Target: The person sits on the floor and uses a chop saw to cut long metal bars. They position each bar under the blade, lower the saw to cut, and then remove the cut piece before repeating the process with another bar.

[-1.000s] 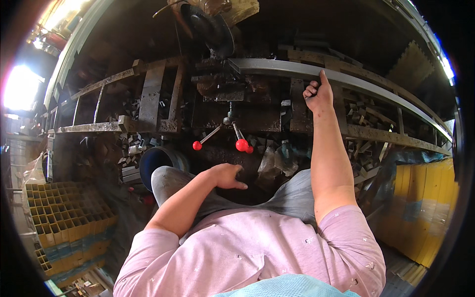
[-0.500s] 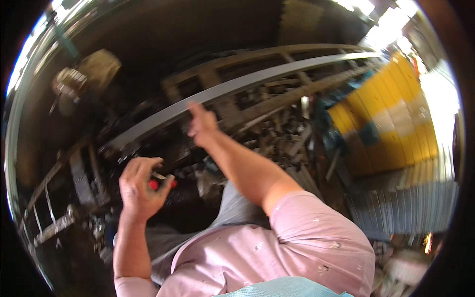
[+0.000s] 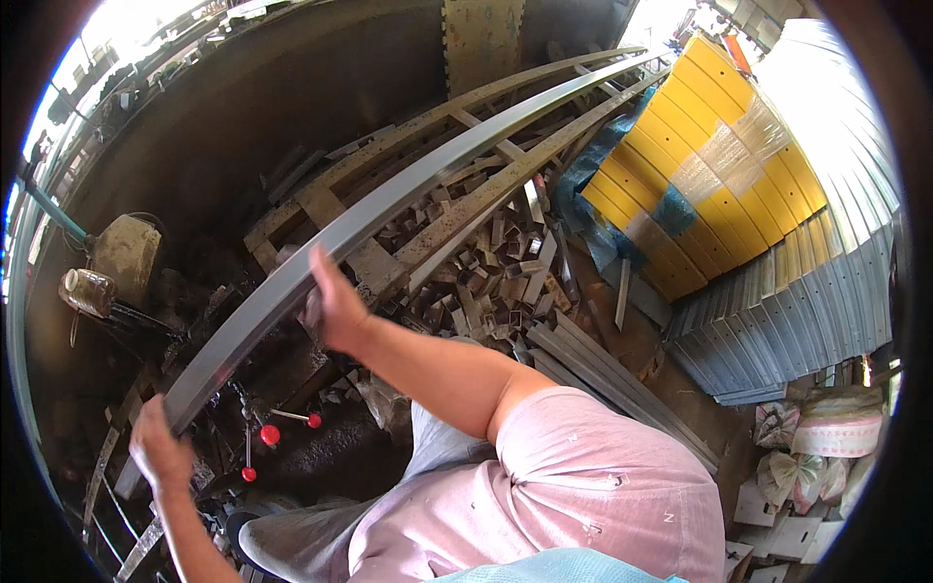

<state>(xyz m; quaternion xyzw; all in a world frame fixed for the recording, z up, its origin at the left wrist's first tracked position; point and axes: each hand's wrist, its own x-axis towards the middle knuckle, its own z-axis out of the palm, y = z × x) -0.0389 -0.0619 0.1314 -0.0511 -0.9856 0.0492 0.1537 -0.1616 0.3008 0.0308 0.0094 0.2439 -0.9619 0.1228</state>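
Note:
A long grey metal tube (image 3: 389, 201) runs from the near left to the far right over a metal frame. My left hand (image 3: 160, 445) is at its near end, fingers closed against it; some of them are hidden behind the tube. Farther along, my right hand (image 3: 337, 303) grips the tube's near side, thumb up by the top edge and the other fingers partly hidden. Below the tube, between my hands and my knee, a machine handle with red ball knobs (image 3: 269, 434) stands untouched.
Short tube offcuts (image 3: 486, 282) lie heaped beyond my right arm. The long rack frame (image 3: 505, 175) carries the tube. Stacked yellow panels (image 3: 719, 165) and grey corrugated sheets (image 3: 787, 301) stand at right, near sacks (image 3: 836, 428). A dirty motor (image 3: 89, 291) sits at left.
My left hand has moved left from by the red knobs to the tube's end. My right hand has gone from an outstretched reach to gripping the tube. The view has shifted.

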